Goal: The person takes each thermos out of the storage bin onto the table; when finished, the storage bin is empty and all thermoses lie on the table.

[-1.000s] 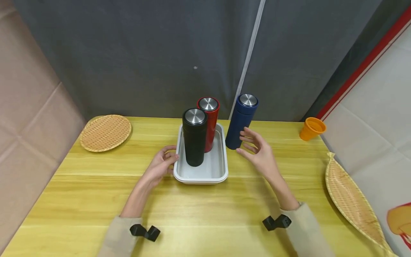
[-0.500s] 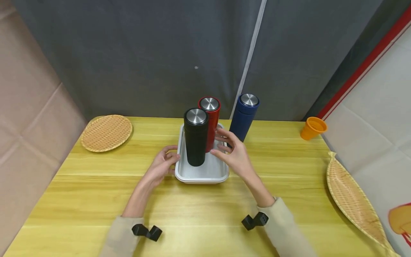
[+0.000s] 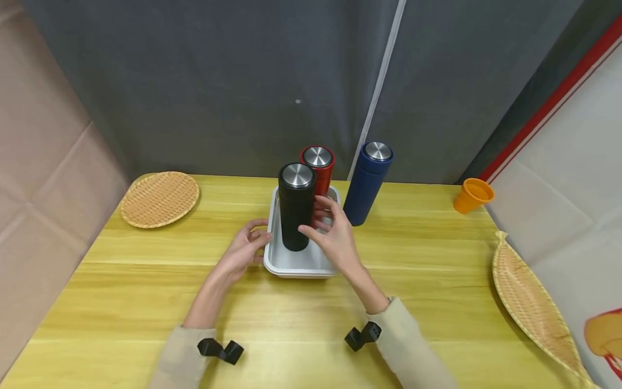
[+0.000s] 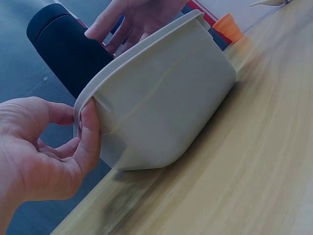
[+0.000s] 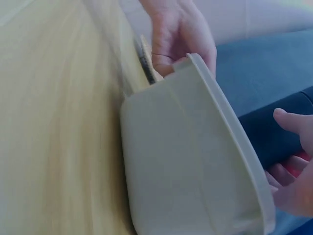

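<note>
A black vacuum flask with a silver lid stands upright in a deep light-grey plastic tray. Behind it in the tray stands a red flask, partly covered by the black one and by fingers. My left hand pinches the tray's left rim between thumb and finger, as the left wrist view shows. My right hand reaches over the tray at the black flask's right side, its thumb in front and its fingers spread behind; whether they touch it I cannot tell. A blue flask stands outside the tray, to its right.
A round woven mat lies at the table's back left. An orange cup stands at the back right, and a long leaf-shaped woven basket lies along the right edge. A grey curtain hangs behind the table.
My right hand has moved left, from beside the blue flask, past the red flask, to the black flask. My left hand stays at the tray's rim, and the flasks have not moved.
</note>
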`<control>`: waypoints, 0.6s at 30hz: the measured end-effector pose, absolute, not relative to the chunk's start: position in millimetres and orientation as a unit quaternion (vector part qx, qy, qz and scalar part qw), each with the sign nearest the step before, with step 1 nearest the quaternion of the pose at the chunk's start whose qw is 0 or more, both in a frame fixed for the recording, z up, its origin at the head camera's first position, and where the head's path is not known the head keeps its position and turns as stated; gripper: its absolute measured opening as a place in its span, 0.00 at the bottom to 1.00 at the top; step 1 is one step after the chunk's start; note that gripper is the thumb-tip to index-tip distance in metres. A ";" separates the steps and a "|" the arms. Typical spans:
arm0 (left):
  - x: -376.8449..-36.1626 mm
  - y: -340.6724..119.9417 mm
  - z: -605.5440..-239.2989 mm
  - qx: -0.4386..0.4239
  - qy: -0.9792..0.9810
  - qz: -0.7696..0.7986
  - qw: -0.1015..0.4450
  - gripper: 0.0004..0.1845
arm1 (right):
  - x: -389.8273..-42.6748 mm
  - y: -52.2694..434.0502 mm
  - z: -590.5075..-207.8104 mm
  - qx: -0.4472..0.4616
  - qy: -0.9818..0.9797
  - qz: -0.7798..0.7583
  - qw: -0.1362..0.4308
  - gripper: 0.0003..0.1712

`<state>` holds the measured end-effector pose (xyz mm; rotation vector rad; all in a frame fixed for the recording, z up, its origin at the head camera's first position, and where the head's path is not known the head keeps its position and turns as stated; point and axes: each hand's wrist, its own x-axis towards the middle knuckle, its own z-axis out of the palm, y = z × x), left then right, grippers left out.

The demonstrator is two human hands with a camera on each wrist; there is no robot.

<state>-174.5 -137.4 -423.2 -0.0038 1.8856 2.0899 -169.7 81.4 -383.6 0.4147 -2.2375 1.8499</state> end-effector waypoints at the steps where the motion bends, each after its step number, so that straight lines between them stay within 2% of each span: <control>1: -174.4 -137.7 -423.0 -0.001 0.661 0.733 0.162 0.25 | -170.0 78.9 -384.0 0.135 -0.762 0.624 0.110 0.40; 11: -175.5 -138.1 -422.3 0.006 0.659 0.734 0.166 0.25 | -173.5 55.9 -385.6 0.094 -0.776 0.600 0.169 0.42; 18: -174.4 -138.5 -423.1 0.008 0.660 0.733 0.165 0.25 | -172.9 47.4 -383.7 0.061 -0.801 0.567 0.181 0.44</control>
